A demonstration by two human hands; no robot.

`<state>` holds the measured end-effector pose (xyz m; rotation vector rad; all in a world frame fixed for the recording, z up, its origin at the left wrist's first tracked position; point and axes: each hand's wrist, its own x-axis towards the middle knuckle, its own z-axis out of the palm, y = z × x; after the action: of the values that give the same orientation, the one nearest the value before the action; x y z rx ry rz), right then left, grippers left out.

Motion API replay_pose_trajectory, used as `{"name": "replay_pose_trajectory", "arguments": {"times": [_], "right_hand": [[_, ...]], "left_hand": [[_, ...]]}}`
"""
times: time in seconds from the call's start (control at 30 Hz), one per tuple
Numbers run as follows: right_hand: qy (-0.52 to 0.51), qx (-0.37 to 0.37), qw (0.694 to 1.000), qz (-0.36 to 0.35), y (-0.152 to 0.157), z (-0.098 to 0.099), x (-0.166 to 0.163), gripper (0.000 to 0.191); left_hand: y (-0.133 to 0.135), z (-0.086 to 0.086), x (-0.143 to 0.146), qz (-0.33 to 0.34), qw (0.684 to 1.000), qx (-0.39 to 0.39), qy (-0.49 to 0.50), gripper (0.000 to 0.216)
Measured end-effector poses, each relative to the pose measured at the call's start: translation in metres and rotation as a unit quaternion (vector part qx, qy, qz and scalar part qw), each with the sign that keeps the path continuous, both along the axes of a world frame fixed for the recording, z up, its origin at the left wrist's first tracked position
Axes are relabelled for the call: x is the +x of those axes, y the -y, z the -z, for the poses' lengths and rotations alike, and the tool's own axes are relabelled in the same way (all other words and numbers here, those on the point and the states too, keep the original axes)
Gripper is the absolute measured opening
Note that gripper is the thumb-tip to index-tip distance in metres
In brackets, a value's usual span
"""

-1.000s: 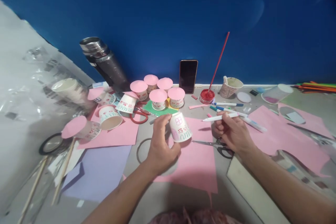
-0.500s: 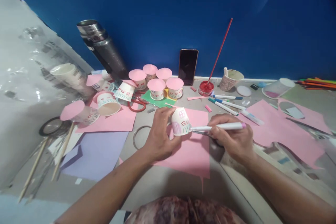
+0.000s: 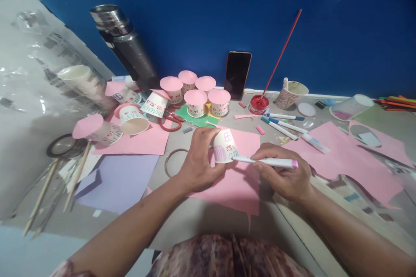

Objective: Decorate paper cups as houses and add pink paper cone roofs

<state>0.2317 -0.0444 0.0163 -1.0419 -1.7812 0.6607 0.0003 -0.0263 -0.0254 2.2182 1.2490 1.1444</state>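
Note:
My left hand (image 3: pixel 198 160) is closed around a small white paper cup (image 3: pixel 225 146), held upside down and tilted over a pink paper sheet (image 3: pixel 235 181). The cup bears a drawn window, red marks and a pink door. My right hand (image 3: pixel 284 173) grips a white marker with a pink end (image 3: pixel 269 162), its tip touching the cup's lower right side. Behind them stand several finished cups with pink paper tops (image 3: pixel 195 95).
A steel flask (image 3: pixel 125 45) and a phone (image 3: pixel 238 73) lean on the blue wall. A red paint pot with a brush (image 3: pixel 258 103), loose markers (image 3: pixel 282 123), red scissors (image 3: pixel 169 121), more pink sheets (image 3: pixel 344 160), a purple sheet (image 3: pixel 113 181) and wooden sticks (image 3: pixel 42 194) lie around.
My right hand brought the marker down from above the scissors to the cup, then turned it so its tip touches the cup. My left hand tilted the cup slightly.

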Motion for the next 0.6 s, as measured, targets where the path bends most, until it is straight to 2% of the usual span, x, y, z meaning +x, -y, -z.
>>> {"name": "replay_pose_trajectory", "arguments": {"times": [0.1,0.23,0.43,0.6], "right_hand": [[0.008,-0.015,1.0,-0.005,-0.001,-0.001,-0.001,0.008],[0.009,0.005,1.0,-0.007,-0.001,0.0,0.0,0.007],[-0.017,-0.006,0.998,0.067,0.0,0.008,0.009,0.005],[-0.019,-0.006,0.999,0.042,-0.002,0.008,0.008,0.008]], "left_hand": [[0.0,-0.001,0.0,0.001,1.0,-0.005,-0.002,0.071],[0.0,-0.002,-0.001,0.006,1.0,-0.007,0.003,0.07],[-0.002,-0.002,0.0,0.016,0.998,-0.034,0.044,0.065],[-0.002,-0.002,0.0,0.024,0.997,-0.044,0.051,0.066]]}}
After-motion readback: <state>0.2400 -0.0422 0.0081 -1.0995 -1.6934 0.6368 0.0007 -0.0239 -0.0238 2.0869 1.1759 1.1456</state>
